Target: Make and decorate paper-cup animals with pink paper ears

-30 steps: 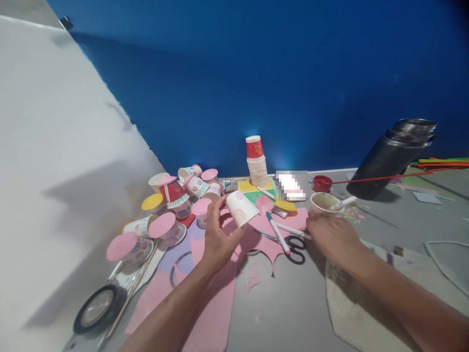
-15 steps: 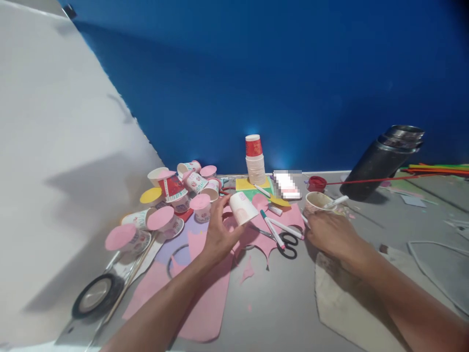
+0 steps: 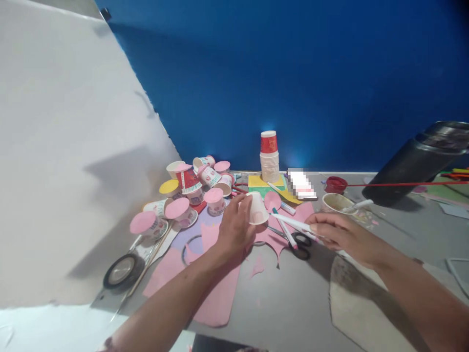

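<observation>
The left hand (image 3: 236,227) holds a white paper cup (image 3: 257,209) upside down over the pink paper (image 3: 220,278) on the bench (image 3: 293,303), its fingers wrapped around the cup. The right hand (image 3: 339,234) pinches a white marker (image 3: 293,223) just beside it. Many cups (image 3: 183,210) on the left already carry pink discs, but this one looks still plain.
</observation>
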Tool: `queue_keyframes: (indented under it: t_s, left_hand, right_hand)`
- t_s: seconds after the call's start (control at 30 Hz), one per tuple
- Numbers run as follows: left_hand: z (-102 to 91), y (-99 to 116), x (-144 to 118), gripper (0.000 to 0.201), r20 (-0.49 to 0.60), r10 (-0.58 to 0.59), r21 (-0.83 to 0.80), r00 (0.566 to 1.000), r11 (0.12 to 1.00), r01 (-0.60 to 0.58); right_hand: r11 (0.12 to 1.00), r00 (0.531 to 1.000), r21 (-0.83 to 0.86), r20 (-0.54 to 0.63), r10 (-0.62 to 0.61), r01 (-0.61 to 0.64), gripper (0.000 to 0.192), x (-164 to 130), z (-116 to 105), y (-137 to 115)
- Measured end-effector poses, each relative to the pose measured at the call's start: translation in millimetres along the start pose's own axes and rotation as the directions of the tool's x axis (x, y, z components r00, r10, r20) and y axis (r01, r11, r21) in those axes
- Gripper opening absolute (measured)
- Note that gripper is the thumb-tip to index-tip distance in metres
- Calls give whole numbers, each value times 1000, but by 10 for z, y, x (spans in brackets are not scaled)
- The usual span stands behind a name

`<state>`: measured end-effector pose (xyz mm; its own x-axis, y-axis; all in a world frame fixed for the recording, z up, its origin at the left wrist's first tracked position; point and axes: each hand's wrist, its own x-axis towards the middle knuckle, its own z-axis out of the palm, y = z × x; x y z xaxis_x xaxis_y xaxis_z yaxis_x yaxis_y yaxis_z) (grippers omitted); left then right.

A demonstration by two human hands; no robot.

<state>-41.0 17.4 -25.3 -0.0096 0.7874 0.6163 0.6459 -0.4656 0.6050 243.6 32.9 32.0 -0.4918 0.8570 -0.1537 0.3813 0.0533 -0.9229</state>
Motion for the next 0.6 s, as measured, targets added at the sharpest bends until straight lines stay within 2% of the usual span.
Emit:
queue_keyframes:
  t_s: [0.07, 0.17, 0.27, 0.4, 0.5, 0.6]
  left_hand:
    - [-23, -11, 12, 71, 35, 47, 60, 998, 997, -50]
    - [-62, 27, 38, 72, 46, 67, 51, 997, 996, -69]
    - [-106, 100, 59, 72, 66, -50, -118, 997, 991, 58]
    - [-143, 189, 62, 71, 210, -226, -423, 951, 856, 297]
    - [-149, 217, 56, 69, 280, -264, -490, 923, 788, 374]
    - [-151, 217, 60, 69, 288, -299, -487, 910, 773, 408]
  right_hand:
    - [990, 999, 136, 20, 26, -28, 36, 29, 21, 43]
    - [975, 1000, 221, -10, 20, -17, 48, 29, 50, 31]
    - [937, 996, 348, -90, 5, 27, 52, 12, 71, -26]
    - [864, 993, 500, -122, 5, 57, 47, 18, 94, -58]
    - [811, 990, 583, -139, 34, 54, 43, 48, 90, -49]
    - [749, 968, 653, -243, 68, 111, 36, 92, 43, -28]
